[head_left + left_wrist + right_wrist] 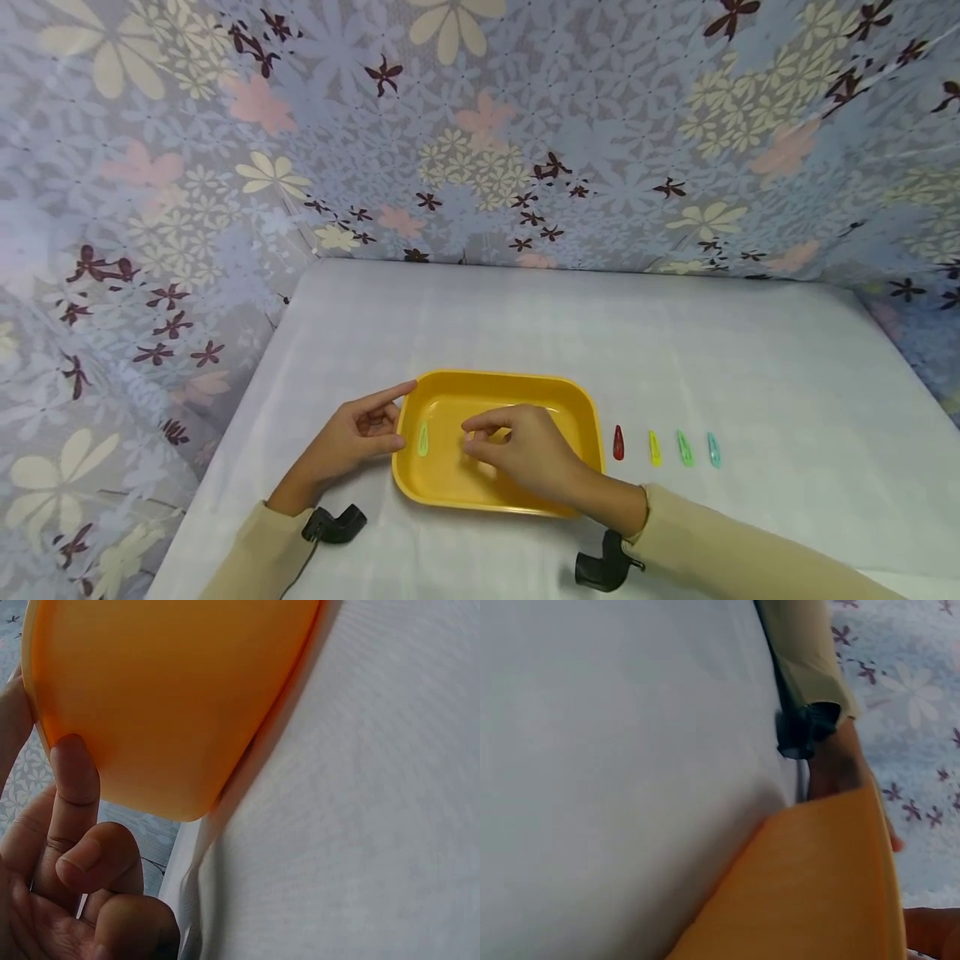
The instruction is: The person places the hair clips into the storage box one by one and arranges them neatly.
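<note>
A yellow tray (495,498) sits on the white-covered table, with one pale green hair clip (423,438) lying near its left end. My left hand (352,433) grips the tray's left rim, index finger stretched toward the far corner and thumb at the near side. In the left wrist view, fingers (75,772) press against the tray wall. Over the middle of the tray is my right hand (521,446), thumb and fingers curved close together; I cannot tell whether something small is between the fingertips. The right wrist view shows mainly the tray's outer wall (810,877).
Right of the tray stands a row of hair clips on the table: red (618,442), yellow (655,448), green (685,448) and teal (713,450). A flowered cloth (480,167) hangs behind the table. Black wrist cameras (603,567) ride on both sleeves.
</note>
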Motion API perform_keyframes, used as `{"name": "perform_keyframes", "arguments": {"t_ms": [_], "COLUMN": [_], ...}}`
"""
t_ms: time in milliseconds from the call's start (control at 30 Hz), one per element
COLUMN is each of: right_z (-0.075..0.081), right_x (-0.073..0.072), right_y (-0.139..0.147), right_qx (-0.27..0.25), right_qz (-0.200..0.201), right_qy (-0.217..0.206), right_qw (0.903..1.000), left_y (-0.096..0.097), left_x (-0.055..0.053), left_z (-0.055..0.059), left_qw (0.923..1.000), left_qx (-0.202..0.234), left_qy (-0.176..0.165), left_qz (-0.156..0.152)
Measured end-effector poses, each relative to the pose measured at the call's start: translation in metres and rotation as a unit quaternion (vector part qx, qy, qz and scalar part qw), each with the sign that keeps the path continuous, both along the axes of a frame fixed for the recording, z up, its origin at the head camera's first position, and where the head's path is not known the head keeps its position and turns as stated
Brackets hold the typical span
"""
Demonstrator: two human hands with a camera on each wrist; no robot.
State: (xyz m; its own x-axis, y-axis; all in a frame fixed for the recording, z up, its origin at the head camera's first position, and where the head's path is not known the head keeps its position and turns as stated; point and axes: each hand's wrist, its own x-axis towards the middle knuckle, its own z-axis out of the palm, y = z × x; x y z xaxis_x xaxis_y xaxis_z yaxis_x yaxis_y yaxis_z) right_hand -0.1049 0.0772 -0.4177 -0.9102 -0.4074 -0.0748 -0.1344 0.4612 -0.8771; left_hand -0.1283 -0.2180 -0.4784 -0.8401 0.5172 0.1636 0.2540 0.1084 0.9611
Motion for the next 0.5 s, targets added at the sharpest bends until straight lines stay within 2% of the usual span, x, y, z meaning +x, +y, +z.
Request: {"name": "perform_keyframes", "arguments": {"t_ms": [333, 500], "right_z": [-0.008, -0.013], "right_x": [-0.017, -0.024], "right_y": [-0.033, -0.042], "right_qx": [0.041, 0.063], "right_qz": [0.055, 0.063], "right_qy": [0.038, 0.081], "right_qw": [0.9969, 0.9927], "left_y": [0.001, 0.002], "left_x": [0.0, -0.001], "left_z": [0.0, 0.0], "left_qw": [0.9999, 0.9999], "left_qx": [0.0, 0.006], "left_qy": [-0.014, -0.013], "left_qz": [0.002, -0.003]}}
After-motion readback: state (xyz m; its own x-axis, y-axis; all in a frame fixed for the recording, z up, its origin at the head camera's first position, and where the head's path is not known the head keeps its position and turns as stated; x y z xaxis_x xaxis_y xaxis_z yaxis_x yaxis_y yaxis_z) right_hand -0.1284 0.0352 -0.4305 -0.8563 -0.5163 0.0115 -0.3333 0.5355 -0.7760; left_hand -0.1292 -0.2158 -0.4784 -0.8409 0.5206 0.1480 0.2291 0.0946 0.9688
